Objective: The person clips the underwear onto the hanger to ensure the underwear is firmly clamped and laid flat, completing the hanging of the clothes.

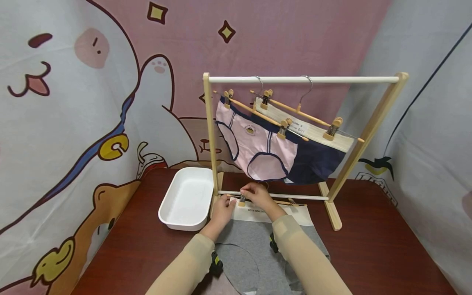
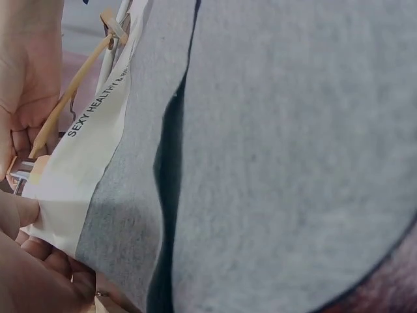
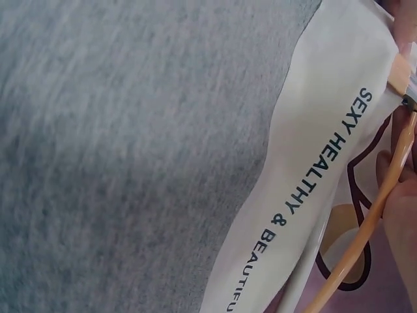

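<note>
Grey underwear (image 1: 245,235) with a cream printed waistband (image 2: 78,163) lies in front of me. My left hand (image 1: 223,213) pinches the waistband's left corner between thumb and fingers. The right hand (image 1: 258,196) holds the metal-and-tan clip (image 1: 241,201) of a hanger at that corner, fingertips on its upper end. The hanger's tan bar (image 3: 368,222) runs along the waistband. A second clip (image 1: 292,202) sits farther right on the bar; whether it grips the cloth I cannot tell. The right fingertips are partly cut off in the right wrist view.
A wooden rack (image 1: 210,135) with a white top rail (image 1: 343,79) stands behind my hands. On it hang pink briefs (image 1: 243,127) and navy underwear (image 1: 317,162), clipped to hangers. Left of the rack sits a white tray (image 1: 166,215) on the brown table (image 1: 121,250).
</note>
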The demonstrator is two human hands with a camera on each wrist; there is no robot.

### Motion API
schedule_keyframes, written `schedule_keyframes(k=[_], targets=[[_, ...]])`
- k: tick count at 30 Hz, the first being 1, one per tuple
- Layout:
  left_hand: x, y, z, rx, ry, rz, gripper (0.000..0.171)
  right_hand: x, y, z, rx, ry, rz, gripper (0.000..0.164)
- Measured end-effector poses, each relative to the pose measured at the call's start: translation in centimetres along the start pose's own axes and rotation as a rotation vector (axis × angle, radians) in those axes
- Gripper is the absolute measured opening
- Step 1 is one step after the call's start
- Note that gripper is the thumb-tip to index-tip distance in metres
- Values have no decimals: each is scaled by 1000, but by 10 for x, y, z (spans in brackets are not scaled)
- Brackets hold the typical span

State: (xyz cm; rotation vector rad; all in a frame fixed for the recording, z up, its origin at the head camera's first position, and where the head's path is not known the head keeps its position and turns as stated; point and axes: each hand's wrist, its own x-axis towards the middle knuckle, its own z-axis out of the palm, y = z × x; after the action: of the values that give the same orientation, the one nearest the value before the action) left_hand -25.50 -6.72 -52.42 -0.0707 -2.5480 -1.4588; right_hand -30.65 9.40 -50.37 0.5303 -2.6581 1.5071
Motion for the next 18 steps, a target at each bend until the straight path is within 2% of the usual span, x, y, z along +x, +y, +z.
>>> schedule_keyframes(k=[8,12,15,18], targets=[[-1,-3,0,24,107,-63,11,-1,-1,5,-20,-45,32,23],[-2,-3,1,33,142,-69,11,-3,-1,9,-125,-44,48,27],[-3,-1,1,24,135,-80,20,-6,-2,10,-199,-57,64,31],[-4,-1,1,-11,104,-89,26,-10,-2,10,-209,-72,66,34]])
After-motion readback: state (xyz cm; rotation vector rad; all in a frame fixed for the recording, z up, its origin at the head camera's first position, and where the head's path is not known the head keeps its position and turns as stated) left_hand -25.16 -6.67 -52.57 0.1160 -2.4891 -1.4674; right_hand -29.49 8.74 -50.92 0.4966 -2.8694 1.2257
